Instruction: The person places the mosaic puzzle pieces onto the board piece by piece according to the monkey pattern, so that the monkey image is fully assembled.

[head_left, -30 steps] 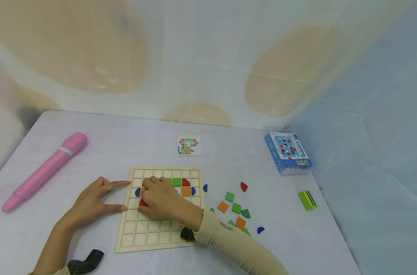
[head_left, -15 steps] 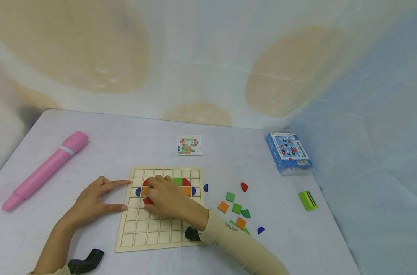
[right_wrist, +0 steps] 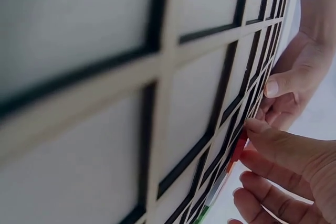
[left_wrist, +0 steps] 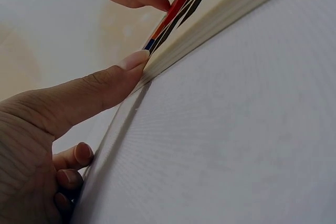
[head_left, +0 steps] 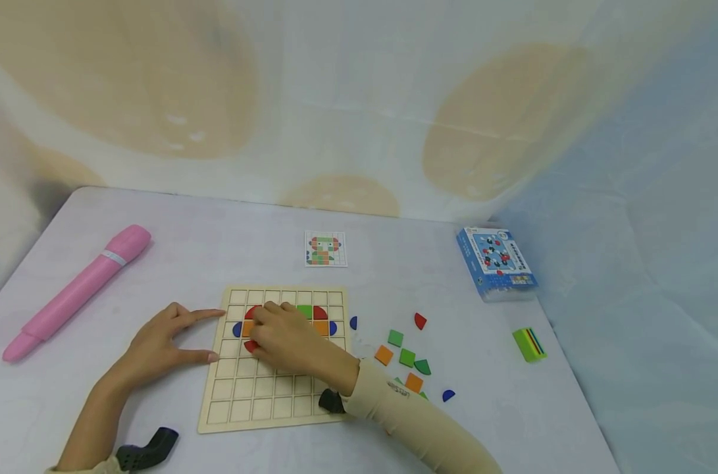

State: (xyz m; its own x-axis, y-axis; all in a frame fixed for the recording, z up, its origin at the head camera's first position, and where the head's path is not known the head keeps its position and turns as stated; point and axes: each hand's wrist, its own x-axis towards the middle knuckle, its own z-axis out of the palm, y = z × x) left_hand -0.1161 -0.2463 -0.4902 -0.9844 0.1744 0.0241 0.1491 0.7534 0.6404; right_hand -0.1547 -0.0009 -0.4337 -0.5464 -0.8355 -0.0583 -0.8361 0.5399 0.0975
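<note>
The red piece was at the gridded board's surface, just below an orange square, pinched between thumb and forefinger of the right hand, while the left hand, thumb and forefinger spread wide and gripping nothing, touched the board's left edge.

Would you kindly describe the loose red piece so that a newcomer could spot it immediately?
Start at the wooden grid board. To its right, just beyond the loose green squares, lies the red quarter-circle: the one plainly red piece in that scatter.
</note>
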